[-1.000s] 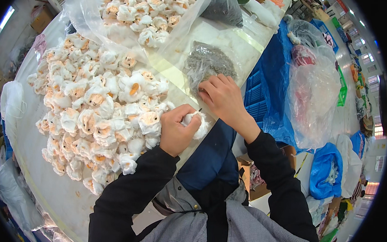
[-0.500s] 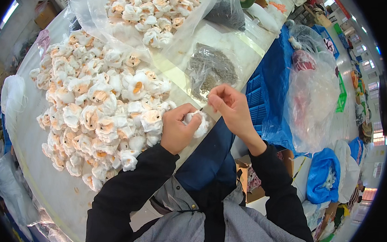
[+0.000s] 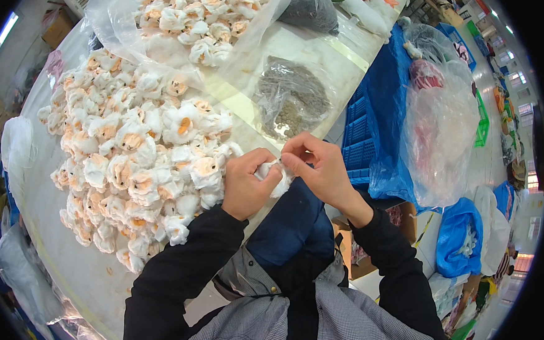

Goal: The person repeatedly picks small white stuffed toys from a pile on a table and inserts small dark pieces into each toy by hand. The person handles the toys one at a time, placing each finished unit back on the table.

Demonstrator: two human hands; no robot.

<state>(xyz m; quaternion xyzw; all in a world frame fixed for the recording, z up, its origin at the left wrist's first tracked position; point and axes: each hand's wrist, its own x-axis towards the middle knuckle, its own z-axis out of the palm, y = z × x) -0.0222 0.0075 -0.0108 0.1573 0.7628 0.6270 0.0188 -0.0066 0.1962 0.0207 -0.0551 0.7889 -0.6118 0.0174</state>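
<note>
My left hand (image 3: 248,181) is closed round a small white fluffy plush piece (image 3: 280,187), thumb and forefinger at its top. Meeting it from the right, my right hand (image 3: 321,167) has thumb and forefinger pinched together at the plush piece's upper edge. What lies between those fingertips is too small to make out. Just beyond my hands, a clear plastic bag of small grey-brown bits (image 3: 294,97) rests on the table. To the left spreads a large heap of white and peach plush pieces (image 3: 131,153), some with small dark dots.
The pale table (image 3: 58,245) runs beneath the heap. Further back are a clear bag of similar plush pieces (image 3: 197,19) and a bag of dark bits (image 3: 309,12). On my right stand blue crates (image 3: 357,140), a big clear bag (image 3: 441,141) and an open blue bag (image 3: 457,236).
My right hand, earlier raised apart from the left, has come down and left to the plush piece. My left hand keeps its hold. The whole view has shifted slightly.
</note>
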